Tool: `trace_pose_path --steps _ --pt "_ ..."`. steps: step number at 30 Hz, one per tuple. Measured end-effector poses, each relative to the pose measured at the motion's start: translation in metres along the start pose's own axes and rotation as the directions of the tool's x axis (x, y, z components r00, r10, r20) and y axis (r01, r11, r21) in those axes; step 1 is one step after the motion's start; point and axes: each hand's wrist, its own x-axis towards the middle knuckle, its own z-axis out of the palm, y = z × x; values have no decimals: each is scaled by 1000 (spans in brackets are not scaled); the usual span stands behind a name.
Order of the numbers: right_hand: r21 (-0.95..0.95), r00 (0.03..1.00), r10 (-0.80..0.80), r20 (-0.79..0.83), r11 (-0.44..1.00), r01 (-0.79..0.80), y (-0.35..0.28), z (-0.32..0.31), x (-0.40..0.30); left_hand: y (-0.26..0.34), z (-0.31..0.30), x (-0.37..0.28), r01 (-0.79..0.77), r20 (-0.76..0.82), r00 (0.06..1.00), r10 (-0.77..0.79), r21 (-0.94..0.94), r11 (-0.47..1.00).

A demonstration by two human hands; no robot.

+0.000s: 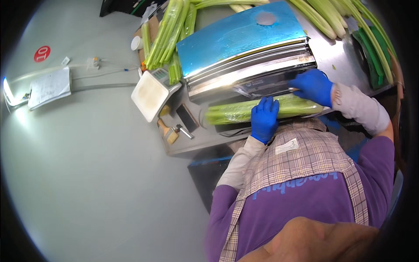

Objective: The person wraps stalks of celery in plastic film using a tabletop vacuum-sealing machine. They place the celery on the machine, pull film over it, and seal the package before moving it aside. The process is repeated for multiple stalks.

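A bundle of green celery (pixel 235 110) in clear plastic film lies lengthwise along the front of a film-wrapping machine (pixel 242 42), close against my apron. My left hand (pixel 264 119), in a blue glove, grips the bundle near its middle, fingers over the top. Above the bundle's right end is my gloved right hand (pixel 312 86), its fingers curled. A small tan tip shows at those fingers; whether they pinch film is unclear. Loose clear film (pixel 244 91) lies crumpled between the bundle and the machine's metal bars. Blue sheeting covers the machine's top.
A digital scale (pixel 150 96) stands left of the machine, with a wooden-handled brush (pixel 168 131) and a dark block (pixel 187 117) nearby. Wrapped celery (pixel 167 32) is piled behind the scale. Unwrapped celery stalks (pixel 322 16) lie far right, by a green crate (pixel 376 59).
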Motion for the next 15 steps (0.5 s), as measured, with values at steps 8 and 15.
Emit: trace_pose_path --steps 8,15 --pt "-133 891 426 -155 885 -446 37 -63 -148 -9 -24 -19 43 251 968 -6 -143 989" --pt "429 471 850 -236 526 -734 123 -7 -201 -55 -70 -25 648 729 681 67 -644 407"
